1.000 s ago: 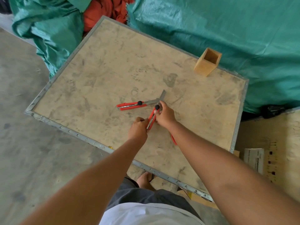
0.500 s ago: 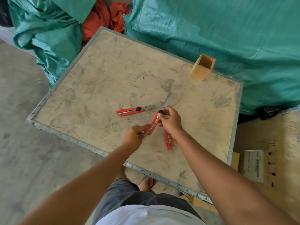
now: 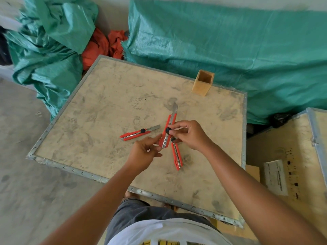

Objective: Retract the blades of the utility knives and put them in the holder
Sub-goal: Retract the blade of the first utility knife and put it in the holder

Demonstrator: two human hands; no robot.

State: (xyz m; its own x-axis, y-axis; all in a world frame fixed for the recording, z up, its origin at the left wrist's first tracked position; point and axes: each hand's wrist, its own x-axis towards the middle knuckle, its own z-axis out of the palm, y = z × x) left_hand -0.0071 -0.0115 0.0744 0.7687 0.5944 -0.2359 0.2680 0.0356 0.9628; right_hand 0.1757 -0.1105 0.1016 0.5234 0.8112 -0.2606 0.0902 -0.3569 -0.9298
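Both hands hold one red utility knife (image 3: 170, 124) above the crate top, its blade out and pointing away from me. My left hand (image 3: 145, 152) pinches the knife's near end. My right hand (image 3: 189, 134) has thumb and finger on its black slider knob. A second red knife (image 3: 177, 155) lies on the board under my right hand, its front end hidden. A third red knife (image 3: 137, 133) lies to the left with its blade out. The square wooden holder (image 3: 203, 83) stands upright and empty near the far edge.
The work surface is a plywood crate top with a metal rim (image 3: 85, 174). Green tarpaulins (image 3: 230, 50) lie heaped behind and to the left, with red cloth (image 3: 102, 46) between them. Another crate (image 3: 292, 165) with a label stands to the right. Concrete floor lies to the left.
The held knife has been lifted and turned so its blade points farther from me, and less blade shows. The second knife on the board is now uncovered. The camera view has tilted up.
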